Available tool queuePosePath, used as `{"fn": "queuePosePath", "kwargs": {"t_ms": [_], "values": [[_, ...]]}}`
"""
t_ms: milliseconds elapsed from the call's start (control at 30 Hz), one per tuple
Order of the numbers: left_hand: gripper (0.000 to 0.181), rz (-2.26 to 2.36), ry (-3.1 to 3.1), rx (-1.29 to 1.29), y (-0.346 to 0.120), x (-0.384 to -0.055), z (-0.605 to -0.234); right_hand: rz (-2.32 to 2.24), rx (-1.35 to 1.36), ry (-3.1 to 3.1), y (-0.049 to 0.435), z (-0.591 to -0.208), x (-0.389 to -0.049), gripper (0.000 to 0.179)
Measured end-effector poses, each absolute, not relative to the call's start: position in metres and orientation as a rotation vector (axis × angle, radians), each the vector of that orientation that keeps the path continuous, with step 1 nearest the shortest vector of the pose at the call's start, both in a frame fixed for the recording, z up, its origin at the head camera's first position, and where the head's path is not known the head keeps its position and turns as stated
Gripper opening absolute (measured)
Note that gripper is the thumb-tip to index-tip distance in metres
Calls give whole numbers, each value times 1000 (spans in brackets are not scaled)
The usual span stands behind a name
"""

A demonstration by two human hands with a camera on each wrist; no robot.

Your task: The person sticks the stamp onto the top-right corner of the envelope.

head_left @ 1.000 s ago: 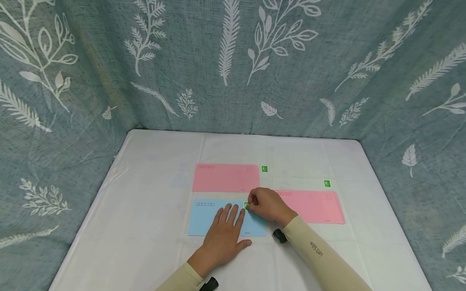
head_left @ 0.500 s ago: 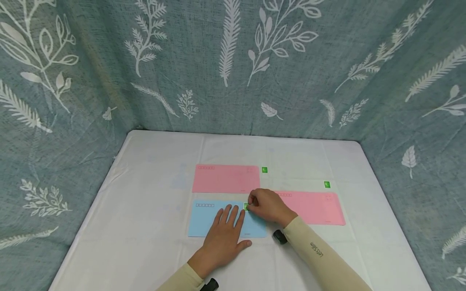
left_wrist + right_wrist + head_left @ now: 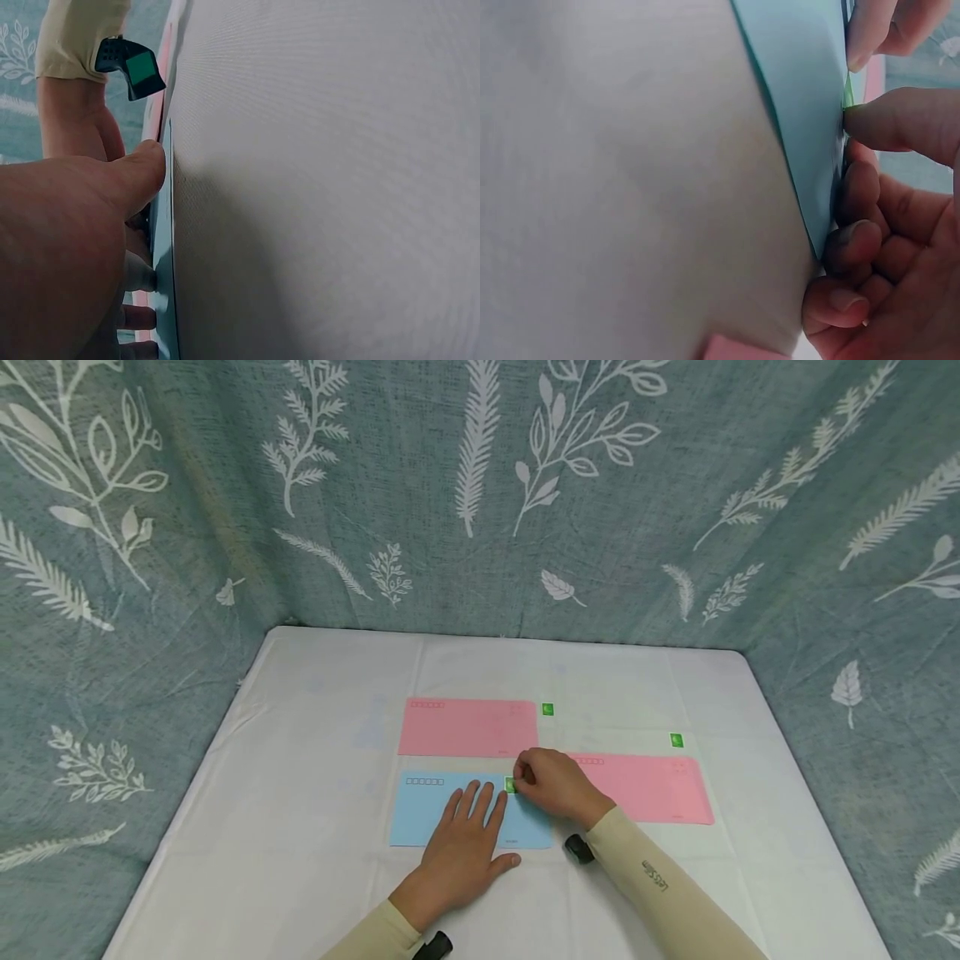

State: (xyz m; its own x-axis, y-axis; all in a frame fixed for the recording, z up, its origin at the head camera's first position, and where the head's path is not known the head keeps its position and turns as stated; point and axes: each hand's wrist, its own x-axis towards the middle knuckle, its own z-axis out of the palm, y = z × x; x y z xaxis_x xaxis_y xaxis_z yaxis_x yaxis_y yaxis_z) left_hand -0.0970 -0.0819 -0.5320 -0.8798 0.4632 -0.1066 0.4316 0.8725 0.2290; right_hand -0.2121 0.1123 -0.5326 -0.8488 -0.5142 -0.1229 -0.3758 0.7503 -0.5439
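A blue envelope (image 3: 420, 818) lies on the table, and my left hand (image 3: 461, 852) rests flat on it with the fingers spread. At its upper right corner is a small green stamp (image 3: 510, 785). My right hand (image 3: 555, 785) has its fingers curled in and holds the stamp at its right edge, the thumb tip on it. In the right wrist view the thumb (image 3: 900, 124) meets a sliver of green at the envelope's surface. The left thumb (image 3: 139, 176) stands out to the side in the left wrist view.
One pink envelope (image 3: 468, 728) lies behind the blue one, with a green stamp (image 3: 548, 709) beside it. Another pink envelope (image 3: 648, 789) lies to the right, partly behind my right hand. A third stamp (image 3: 677, 741) is above it. A patterned curtain (image 3: 420, 485) surrounds the white table (image 3: 300, 760).
The whole head view has shifted slightly. Both hands, the envelopes and the stamps stay in the same places relative to each other.
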Motion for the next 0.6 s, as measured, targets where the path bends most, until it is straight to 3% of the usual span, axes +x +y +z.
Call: {"fn": "queuePosePath", "kwargs": {"t_ms": [333, 600], "values": [[84, 281, 2883, 697, -80, -97, -533, -748, -688, 2704, 113, -534, -212, 18], [83, 272, 2897, 694, -81, -97, -532, -771, -716, 2693, 112, -532, -210, 13]]}}
